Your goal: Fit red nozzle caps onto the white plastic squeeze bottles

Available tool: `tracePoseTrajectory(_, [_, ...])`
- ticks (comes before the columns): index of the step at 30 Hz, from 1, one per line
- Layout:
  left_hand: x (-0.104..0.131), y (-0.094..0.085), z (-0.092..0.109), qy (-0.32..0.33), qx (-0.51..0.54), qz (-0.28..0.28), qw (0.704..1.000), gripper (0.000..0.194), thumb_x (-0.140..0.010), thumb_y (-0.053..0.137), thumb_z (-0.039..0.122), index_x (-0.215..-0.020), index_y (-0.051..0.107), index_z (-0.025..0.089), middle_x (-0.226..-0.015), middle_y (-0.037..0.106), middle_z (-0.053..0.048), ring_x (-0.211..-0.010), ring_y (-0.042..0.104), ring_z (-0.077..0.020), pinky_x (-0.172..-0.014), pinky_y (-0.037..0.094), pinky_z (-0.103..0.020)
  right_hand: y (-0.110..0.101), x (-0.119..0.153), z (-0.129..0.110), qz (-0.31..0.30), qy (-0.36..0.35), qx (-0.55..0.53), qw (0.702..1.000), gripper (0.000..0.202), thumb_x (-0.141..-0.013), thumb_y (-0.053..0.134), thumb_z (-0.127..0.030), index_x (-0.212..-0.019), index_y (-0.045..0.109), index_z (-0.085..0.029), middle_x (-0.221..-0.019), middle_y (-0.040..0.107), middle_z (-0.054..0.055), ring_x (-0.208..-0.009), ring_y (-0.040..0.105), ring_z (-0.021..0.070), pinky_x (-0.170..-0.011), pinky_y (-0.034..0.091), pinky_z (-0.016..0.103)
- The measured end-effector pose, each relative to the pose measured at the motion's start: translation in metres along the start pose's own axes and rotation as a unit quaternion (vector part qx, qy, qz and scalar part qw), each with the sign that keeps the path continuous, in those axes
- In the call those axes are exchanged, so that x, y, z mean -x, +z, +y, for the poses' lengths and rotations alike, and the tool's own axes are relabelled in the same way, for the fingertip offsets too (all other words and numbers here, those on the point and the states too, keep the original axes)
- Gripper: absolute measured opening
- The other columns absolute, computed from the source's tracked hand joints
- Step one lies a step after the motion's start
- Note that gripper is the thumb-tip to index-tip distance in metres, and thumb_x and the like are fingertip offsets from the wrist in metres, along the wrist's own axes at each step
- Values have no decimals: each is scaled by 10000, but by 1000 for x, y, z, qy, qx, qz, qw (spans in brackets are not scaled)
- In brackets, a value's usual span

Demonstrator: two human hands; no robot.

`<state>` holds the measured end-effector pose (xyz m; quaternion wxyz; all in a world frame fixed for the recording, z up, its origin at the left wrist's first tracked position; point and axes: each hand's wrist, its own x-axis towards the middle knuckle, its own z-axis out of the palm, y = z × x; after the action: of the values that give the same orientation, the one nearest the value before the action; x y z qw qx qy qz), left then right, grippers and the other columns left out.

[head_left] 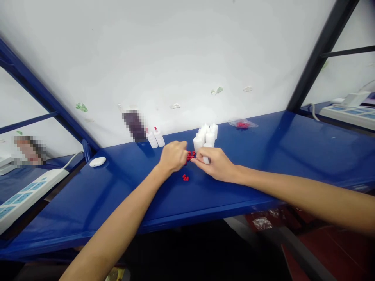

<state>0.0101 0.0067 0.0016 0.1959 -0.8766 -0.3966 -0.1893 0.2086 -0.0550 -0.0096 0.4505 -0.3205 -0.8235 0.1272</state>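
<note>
My right hand (218,164) is wrapped around a small white plastic bottle (206,160), which shows only between the fingers. Just to its left, my left hand (173,156) is closed, with its fingertips hidden from me; whatever they pinch cannot be made out. Small red caps (190,156) lie in a pile between the two hands, and a few more red caps (185,178) sit nearer the front. Behind my right hand stands a tight group of white bottles (206,134). Two white bottles (156,137) stand by the wall, at least one with a red tip.
A clear bag with red pieces (243,124) lies at the back right of the blue table (263,156). A white oval case (97,161) rests at the left. White power strips (26,195) run beyond the left frame post and at far right. A wall stands behind.
</note>
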Motion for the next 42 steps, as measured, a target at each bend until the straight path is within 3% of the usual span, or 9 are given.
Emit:
tracePoseTrajectory(3, [12, -13, -32, -84, 4, 34, 996, 253, -908, 289, 209, -799, 516, 184, -685, 582, -67, -651, 545, -215, -632, 378, -330, -18, -1, -1, 47, -23, 57, 997, 256, -922, 527, -338, -709, 483, -203, -700, 561, 8, -608, 484, 135, -618, 392, 281])
tracePoseTrajectory(6, [21, -22, -50, -101, 88, 26, 991, 277, -984, 255, 275, -938, 513, 186, -680, 567, -21, -622, 542, -186, -635, 380, -299, -37, -3, 8, 66, -3, 91, 994, 188, -946, 458, -291, -997, 609, -192, -987, 646, 69, -795, 586, 187, -709, 444, 321])
tracePoseTrajectory(11, [18, -15, -31, -30, 119, -59, 991, 338, -1026, 247, 377, -980, 527, 194, -744, 615, -24, -676, 585, -183, -641, 389, -281, -45, -6, 26, 19, 23, 195, 980, 341, -961, 416, -240, -1239, 614, -232, -1233, 625, 82, -999, 621, 249, -803, 477, 384])
tracePoseTrajectory(16, [13, -7, -10, 37, 103, -89, 990, 382, -1027, 269, 403, -897, 554, 184, -811, 649, -43, -740, 610, -184, -658, 409, -278, -42, -6, 29, 6, 55, 273, 960, 294, -943, 457, -246, -1136, 678, -219, -1172, 653, 77, -930, 644, 243, -719, 475, 355])
tracePoseTrajectory(25, [13, -7, -4, 38, 108, -100, 988, 376, -1024, 278, 424, -955, 563, 188, -834, 670, -39, -735, 628, -184, -642, 414, -272, -49, -11, 28, 30, 94, 308, 946, 249, -886, 475, -248, -1032, 675, -213, -1014, 678, 76, -795, 629, 222, -622, 403, 316])
tracePoseTrajectory(30, [14, -6, -3, 23, 130, -91, 987, 362, -1024, 280, 412, -1009, 567, 194, -867, 667, -40, -767, 619, -188, -678, 431, -288, -76, -10, 25, -92, 227, 391, 887, 312, -850, 513, -409, -989, 683, -187, -789, 674, 121, -669, 616, 270, -616, 401, 376])
tracePoseTrajectory(34, [15, -7, -1, 29, 121, -44, 991, 357, -1017, 286, 364, -1093, 589, 190, -982, 628, -68, -899, 555, -207, -820, 447, -345, -99, 3, 19, -195, 296, 393, 848, 603, -819, 482, -642, -1158, 637, -168, -902, 699, 192, -739, 640, 373, -643, 425, 472])
tracePoseTrajectory(39, [14, -6, 3, 47, 120, -68, 989, 390, -995, 333, 404, -1254, 584, 255, -1228, 515, -95, -1085, 465, -257, -943, 416, -442, -110, 31, 6, -248, 314, 384, 832, 661, -825, 397, -724, -1209, 596, -225, -851, 704, 129, -728, 654, 357, -619, 446, 452])
tracePoseTrajectory(42, [15, -1, 5, 34, 126, -100, 986, 416, -992, 321, 450, -1278, 577, 290, -1304, 466, -98, -1162, 422, -288, -951, 406, -484, -117, 50, 3, -246, 290, 353, 855, 640, -805, 434, -742, -1201, 601, -269, -825, 699, 86, -729, 659, 327, -583, 443, 399])
